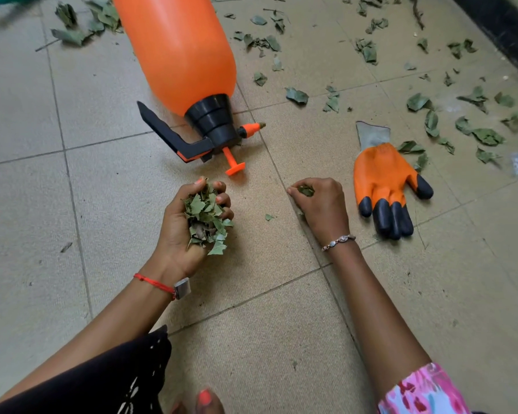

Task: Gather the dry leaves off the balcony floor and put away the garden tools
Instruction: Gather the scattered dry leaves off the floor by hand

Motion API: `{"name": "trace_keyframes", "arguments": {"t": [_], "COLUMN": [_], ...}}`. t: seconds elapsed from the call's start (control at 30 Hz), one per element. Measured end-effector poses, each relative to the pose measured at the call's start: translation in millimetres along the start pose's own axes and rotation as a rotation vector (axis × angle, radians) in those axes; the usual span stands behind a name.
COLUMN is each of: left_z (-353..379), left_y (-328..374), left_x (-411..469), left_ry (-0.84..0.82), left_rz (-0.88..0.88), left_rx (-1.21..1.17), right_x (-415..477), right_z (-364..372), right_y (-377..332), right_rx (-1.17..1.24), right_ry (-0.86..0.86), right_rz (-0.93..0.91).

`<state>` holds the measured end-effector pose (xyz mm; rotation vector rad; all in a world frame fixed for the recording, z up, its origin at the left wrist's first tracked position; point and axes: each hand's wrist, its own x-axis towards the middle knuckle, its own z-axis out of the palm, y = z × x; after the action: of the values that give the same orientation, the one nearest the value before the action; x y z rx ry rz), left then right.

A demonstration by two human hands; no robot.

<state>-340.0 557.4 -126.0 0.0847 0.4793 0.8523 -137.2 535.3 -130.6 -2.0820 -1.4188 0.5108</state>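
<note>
The left hand (189, 225) is turned palm up, its fingers curled round a heaped handful of dry leaves (207, 222) that spills over the heel of the palm. A red thread (153, 282) circles that wrist. Just beside it, the right hand (320, 204) lies knuckles up and low over the tiled floor (251, 309), thumb and fingertips pinching a small green leaf piece (305, 191); a thin bracelet (338, 242) sits on its wrist. Between the two hands one tiny leaf fragment (269, 217) lies on the tile. Just beyond the left hand, an orange pressure sprayer (180, 55) lies on its side, its black head with trigger handle and orange nozzle pointing toward the person. To the right of the right hand, near but apart from it, an orange garden glove (386, 186) with black fingertips lies flat, grey cuff away from the person, fingers toward them. Further out, scattered leaves (461, 127) cover the floor to the right of the glove and behind the sprayer, reaching toward a dark wall base (503, 28) at the upper right.
</note>
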Motion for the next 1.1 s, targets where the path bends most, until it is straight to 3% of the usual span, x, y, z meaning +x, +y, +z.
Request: {"name": "trace_keyframes", "arguments": {"t": [0.07, 0.23, 0.7, 1.1], "left_z": [1, -2, -4, -1], "left_y": [0, 3, 4, 10], "left_x": [-1, -2, -3, -7], "left_ry": [-0.005, 0.006, 0.012, 0.009], "left_rz": [0.002, 0.02, 0.022, 0.065], "left_rx": [0.003, -0.013, -0.034, -0.036], "right_x": [-3, -15, -29, -34], "right_z": [0, -3, 7, 24], "right_y": [-3, -17, -12, -5], "right_rx": [0.01, 0.39, 0.131, -0.191], "right_ry": [-0.024, -0.274, -0.199, -0.078], "right_rz": [0.024, 0.16, -0.053, -0.378]}}
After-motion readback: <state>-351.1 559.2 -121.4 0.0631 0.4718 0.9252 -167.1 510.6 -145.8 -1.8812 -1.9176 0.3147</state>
